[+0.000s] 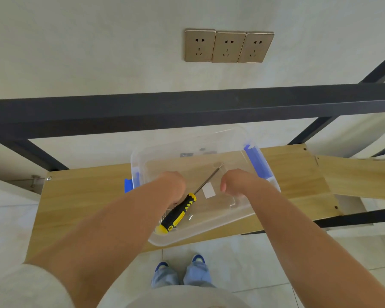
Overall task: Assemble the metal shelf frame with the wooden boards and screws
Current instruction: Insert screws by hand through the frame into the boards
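A person in blue shoes [180, 261] reaches both hands into a clear plastic bin [213, 227] on a light wooden board [82, 196]. The left hand [172, 185] curls down, its grasp hidden; the right hand [233, 182] hangs loosely curled, holding nothing. A black-and-yellow screwdriver [180, 212] lies among screws [190, 216]. Behind, the dark metal frame [187, 107] crosses beneath three wall sockets [229, 46].

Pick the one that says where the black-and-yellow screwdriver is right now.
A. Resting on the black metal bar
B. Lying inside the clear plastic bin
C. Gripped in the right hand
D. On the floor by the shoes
B: the screwdriver lies on the bottom of the clear plastic bin, between the two hands, beside loose screws.
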